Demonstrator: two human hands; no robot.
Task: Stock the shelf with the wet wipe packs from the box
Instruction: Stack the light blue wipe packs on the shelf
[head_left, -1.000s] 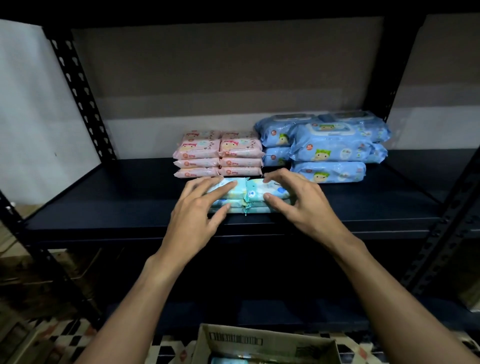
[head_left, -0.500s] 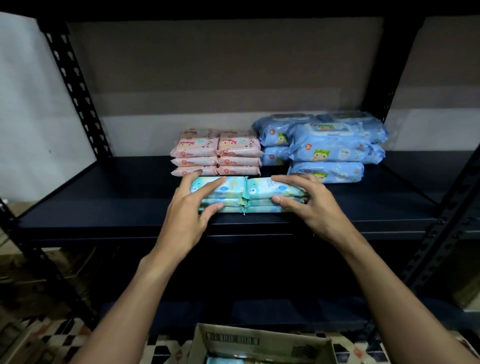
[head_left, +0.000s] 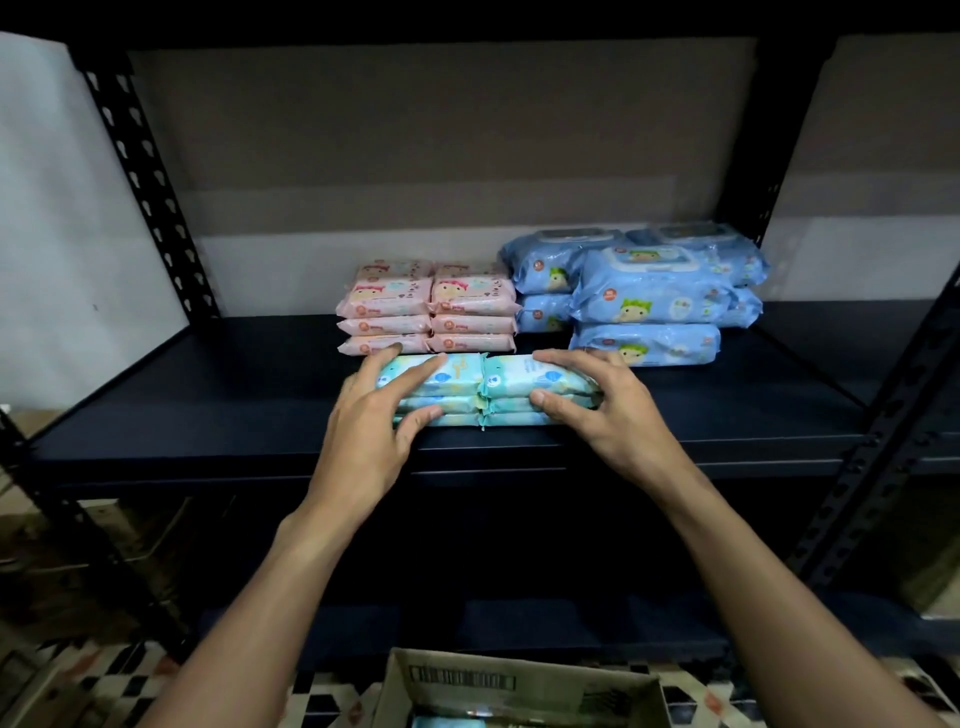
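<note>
Six teal packs (head_left: 467, 387) of wet wipes sit near the front edge of the shelf (head_left: 208, 415), in two stacks of three that touch side by side. The left hand (head_left: 363, 441) holds the left stack. Its fingers (head_left: 415, 366) are spread across the top pack and its thumb presses the front face. The right hand (head_left: 608, 415) holds the right stack the same way, with its fingers (head_left: 566, 358) laid over the top and its thumb against the front.

Just behind them stand the pink packs (head_left: 426, 312) in two columns. Three are stacked in each front column, making six, and the tops of two more show in a row behind. How many lie under those two cannot be told.

To the right of the pink ones are the blue packs (head_left: 649, 296), which are larger. Two are stacked in front and more are piled behind. About six show, but the rear ones overlap too much for a firm count.

One open cardboard box (head_left: 519, 686) with a barcode label stands below, at the bottom edge of the view. A single pale pack (head_left: 447, 722) shows inside it, and the rest of its inside is out of frame.
</note>
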